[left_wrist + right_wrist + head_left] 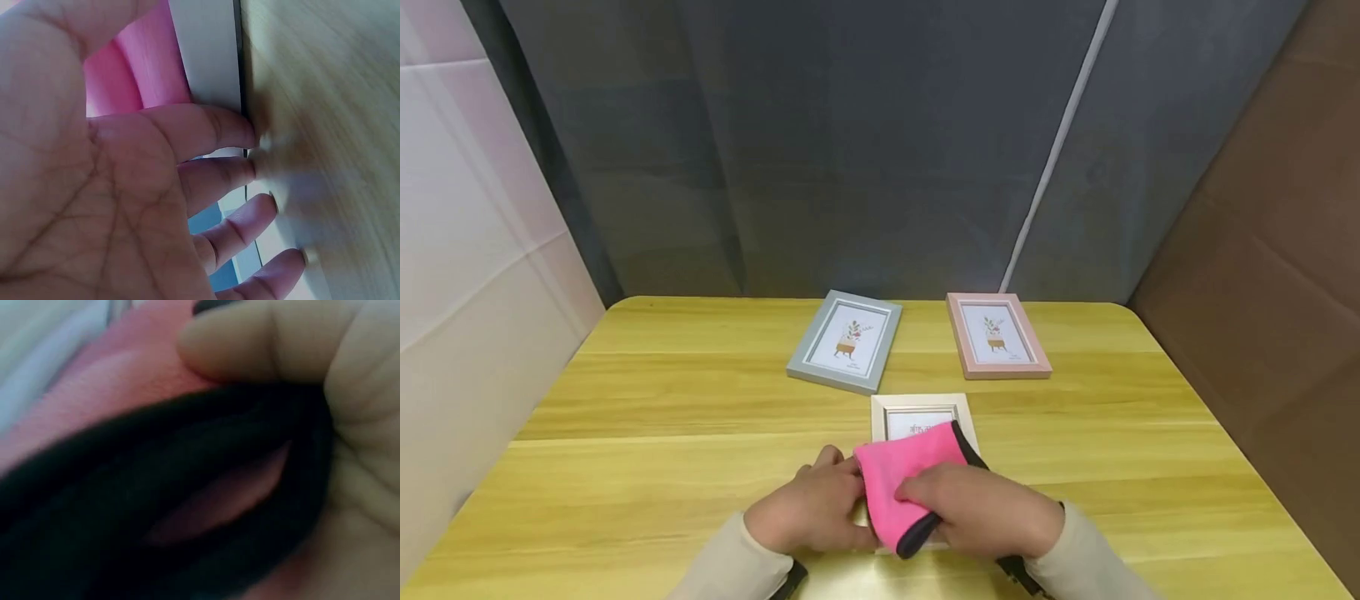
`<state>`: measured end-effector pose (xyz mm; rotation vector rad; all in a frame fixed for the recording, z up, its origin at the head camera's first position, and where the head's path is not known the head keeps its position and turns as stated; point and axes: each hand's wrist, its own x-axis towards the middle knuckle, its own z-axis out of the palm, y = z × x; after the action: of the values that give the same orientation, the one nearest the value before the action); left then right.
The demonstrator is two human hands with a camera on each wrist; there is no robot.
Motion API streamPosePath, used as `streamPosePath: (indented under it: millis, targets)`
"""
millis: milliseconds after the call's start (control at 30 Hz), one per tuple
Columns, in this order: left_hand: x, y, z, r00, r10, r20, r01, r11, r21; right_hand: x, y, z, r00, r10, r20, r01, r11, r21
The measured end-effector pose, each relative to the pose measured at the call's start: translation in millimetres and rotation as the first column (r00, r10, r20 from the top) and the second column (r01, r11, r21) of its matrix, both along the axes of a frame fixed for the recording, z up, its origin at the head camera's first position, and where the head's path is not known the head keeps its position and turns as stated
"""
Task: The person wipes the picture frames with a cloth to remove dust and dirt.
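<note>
A cream picture frame (920, 402) lies flat near the front of the table, its lower part mostly covered by a pink cloth with black edging (895, 458). My right hand (981, 508) grips the bunched cloth over the frame, thumb on top. In the right wrist view the black edging (156, 444) loops into the palm, though blurred. Along the frame's left side rests my left hand (816, 508). The left wrist view shows its fingers (231, 234) spread and lightly bent, tips at the tabletop beside the frame's edge (209, 50). Cloth hides the thumb's exact contact.
A grey-blue picture frame (805, 358) lies behind and left of the cream one, and a pink picture frame (1009, 372) behind and right. Both face up with plant drawings. The wood-grain table (647, 400) ends at a dark curtain (865, 167), with cloth walls at both sides.
</note>
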<state>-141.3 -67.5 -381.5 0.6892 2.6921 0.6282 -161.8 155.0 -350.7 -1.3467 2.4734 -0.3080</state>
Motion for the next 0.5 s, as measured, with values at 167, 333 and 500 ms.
streamPosePath:
  millis: [167, 333, 500]
  targets:
    - [2.1, 1.9, 0.5, 1.0, 0.019, 0.003, -0.019, 0.999, -0.036, 25.4, -2, -2.0, 0.993, 0.047, -0.109, -0.043, 0.998, 0.045]
    - [2.2, 1.8, 1.2, 1.0, 0.009, -0.004, -0.01, 0.999, -0.034, 15.4, -18, -2.1, 0.991, -0.033, -0.127, 0.04, 0.998, 0.055]
    - [2.8, 1.5, 1.5, 1.0, -0.019, -0.011, 0.019, 1.0, -0.003, -17.1, -26, -4.3, 0.984, -0.148, -0.096, 0.155, 0.985, 0.069]
